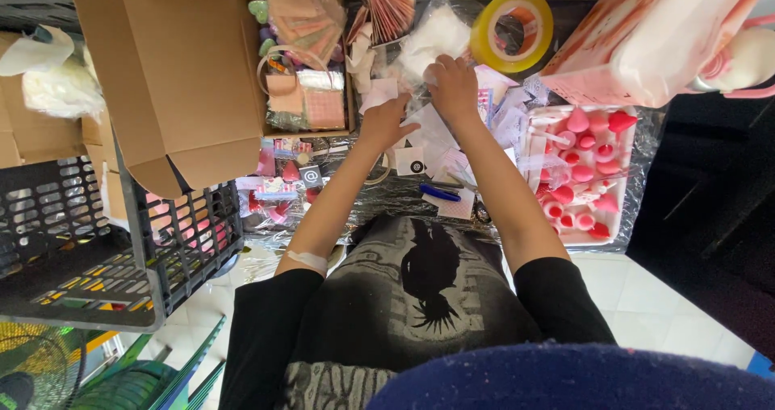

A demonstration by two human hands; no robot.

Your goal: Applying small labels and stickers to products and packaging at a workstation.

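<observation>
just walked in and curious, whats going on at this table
A person works with both bare hands at a cluttered table covered in shiny film. The right hand grips a clear plastic bag, and the left hand rests on white paper cards beside it. A white tray of pink teardrop sponges sits to the right, a yellow tape roll behind, and an open cardboard box to the left.

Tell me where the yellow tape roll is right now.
In the head view the tape roll lies at the far edge of the table, right of centre, just beyond the right hand and left of the pink-and-white box.
</observation>
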